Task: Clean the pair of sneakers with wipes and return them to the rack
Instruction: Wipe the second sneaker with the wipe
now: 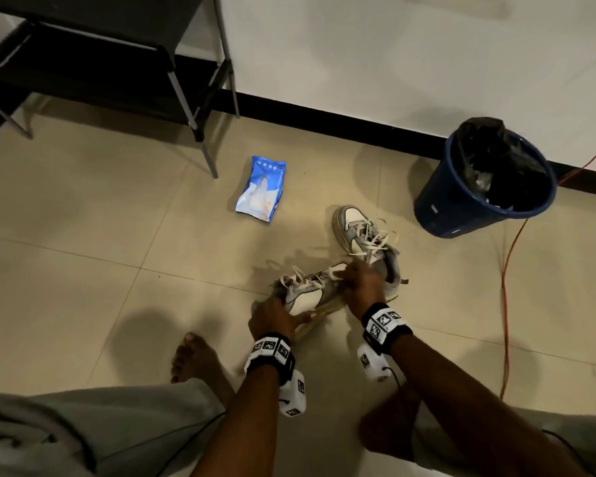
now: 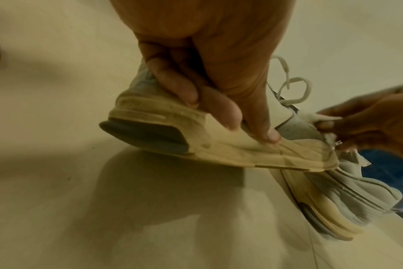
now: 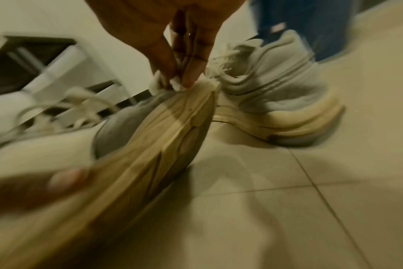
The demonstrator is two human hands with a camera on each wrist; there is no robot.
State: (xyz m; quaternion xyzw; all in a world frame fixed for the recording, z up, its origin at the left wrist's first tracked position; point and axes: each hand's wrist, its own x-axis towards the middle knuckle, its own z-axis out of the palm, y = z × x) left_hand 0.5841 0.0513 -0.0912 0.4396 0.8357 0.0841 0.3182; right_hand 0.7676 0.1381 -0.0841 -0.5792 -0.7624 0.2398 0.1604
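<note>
Left hand [image 1: 272,316] grips the heel end of the near sneaker [image 1: 312,294], fingers [image 2: 184,87] curled over the collar and sidewall, thumb pressed along the midsole; shoe tilted on its side, heel raised off the floor, lower centre of the head view. Right hand [image 1: 363,287] pinches a small white wipe [image 2: 310,116] against the toe end of that shoe, fingers bunched tight.

Rack [image 1: 93,63]: black, metal legs, upper left, against the wall.
Bin [image 1: 479,187]: blue, black liner, right of centre by the wall.
Second sneaker [image 1: 365,242]: upright on the tile floor [image 1: 83,235], just beyond the right hand, touching the held shoe's toe.
Both shoes: grey and cream uppers, loose cream laces, yellowed chunky midsoles.
Wipes pack [image 1: 260,189]: blue, flat on the floor, centre, apart from the shoes.

Open tile lies left of the shoes, up to the rack legs. Orange cable [image 1: 504,287] runs along the right side.
</note>
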